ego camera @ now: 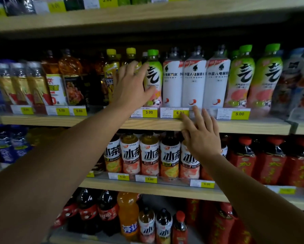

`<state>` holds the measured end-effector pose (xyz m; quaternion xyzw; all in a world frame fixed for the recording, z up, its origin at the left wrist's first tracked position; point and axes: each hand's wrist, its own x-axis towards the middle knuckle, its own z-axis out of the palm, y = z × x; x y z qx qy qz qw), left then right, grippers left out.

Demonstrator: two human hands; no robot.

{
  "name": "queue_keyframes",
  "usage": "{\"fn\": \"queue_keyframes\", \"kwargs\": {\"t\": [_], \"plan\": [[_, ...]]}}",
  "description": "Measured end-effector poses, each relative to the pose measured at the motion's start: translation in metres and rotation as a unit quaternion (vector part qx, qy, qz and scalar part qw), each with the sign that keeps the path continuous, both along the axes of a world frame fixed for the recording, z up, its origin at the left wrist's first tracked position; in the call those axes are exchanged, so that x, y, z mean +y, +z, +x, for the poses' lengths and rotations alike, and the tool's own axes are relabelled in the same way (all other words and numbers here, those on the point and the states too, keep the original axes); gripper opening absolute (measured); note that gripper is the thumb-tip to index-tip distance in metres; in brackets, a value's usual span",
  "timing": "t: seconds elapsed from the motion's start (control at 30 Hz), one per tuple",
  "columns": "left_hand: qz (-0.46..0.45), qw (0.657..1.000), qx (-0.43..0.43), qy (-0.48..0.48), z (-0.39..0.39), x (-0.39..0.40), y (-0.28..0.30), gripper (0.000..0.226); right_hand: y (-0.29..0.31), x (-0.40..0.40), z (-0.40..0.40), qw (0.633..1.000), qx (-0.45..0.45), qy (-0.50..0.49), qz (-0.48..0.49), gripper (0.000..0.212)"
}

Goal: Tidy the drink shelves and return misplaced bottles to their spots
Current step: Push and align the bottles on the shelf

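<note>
Wooden shelf [95, 120] crowded — my left hand [130, 87] spreads open on the green-capped bottle [153, 78], right hand [202, 134] open, empty — a careless shove could topple the white bottles [193, 83].

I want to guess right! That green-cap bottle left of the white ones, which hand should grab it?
The left hand, probably. Its open fingers already lie against the green-cap bottle. The right hand is lower, by the 6.00 tag on the shelf edge, and the white bottles stand in between.
</note>
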<state>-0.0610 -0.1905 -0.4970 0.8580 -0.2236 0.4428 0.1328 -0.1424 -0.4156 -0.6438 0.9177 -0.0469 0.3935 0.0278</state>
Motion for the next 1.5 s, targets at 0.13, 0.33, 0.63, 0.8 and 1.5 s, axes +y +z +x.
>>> {"fn": "queue_keyframes", "kwargs": {"t": [0.13, 0.33, 0.63, 0.8, 1.5], "plan": [[0.003, 1.000, -0.018, 0.021, 0.004, -0.011, 0.026, 0.077, -0.001, 0.000, 0.001, 1.000, -0.006, 0.002, 0.003, 0.050], [0.000, 0.999, 0.034, 0.035, 0.014, -0.035, 0.054, 0.087, -0.001, 0.000, 0.001, 1.000, -0.008, 0.002, 0.005, 0.051], [-0.020, 1.000, 0.004, 0.008, 0.008, -0.036, 0.055, 0.077, -0.002, 0.001, 0.001, 1.000, -0.022, 0.006, 0.008, 0.053], [-0.059, 0.995, -0.049, -0.070, -0.008, -0.029, 0.026, 0.080, -0.002, 0.002, 0.001, 1.000, -0.024, -0.003, 0.003, 0.053], [-0.209, 0.939, -0.060, -0.268, -0.053, -0.003, 0.034, 0.094, 0.002, 0.001, -0.004, 1.000, 0.002, -0.020, -0.006, 0.051]]}}
